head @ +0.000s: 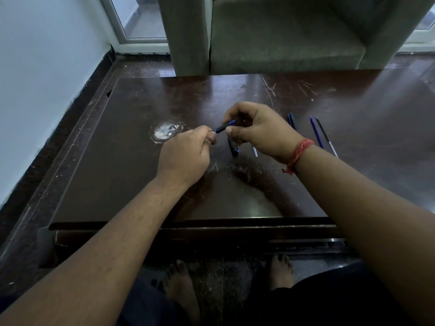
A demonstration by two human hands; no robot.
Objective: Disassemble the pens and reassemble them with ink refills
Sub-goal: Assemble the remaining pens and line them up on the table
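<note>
Grip: left hand pinches the near, lower end of a slim pen section with a black sleeve and blue tip, fingers curled around it; right hand closes thumb and curled fingers on the far blue end, so the piece is held in the air between both hands, just above the dark brown scratched wooden table. Step, by judgement: one pen is being pulled or twisted apart, or pushed together; which of these cannot be told. Next move likely calls for a steady counter-twist or straight pull along the pen's axis, without bending the thin refill. On the table below the right hand: a short black pen barrel and a small pale blue piece, partly covered by the palm. Right of the wrist: a dark blue pen cap or barrel, a blue ink refill and a black-and-white thin refill, lying side by side, slightly apart. Red thread wristband on right wrist. Hidden: the joint of the held pen, inside the fingers; total part count unclear.
</note>
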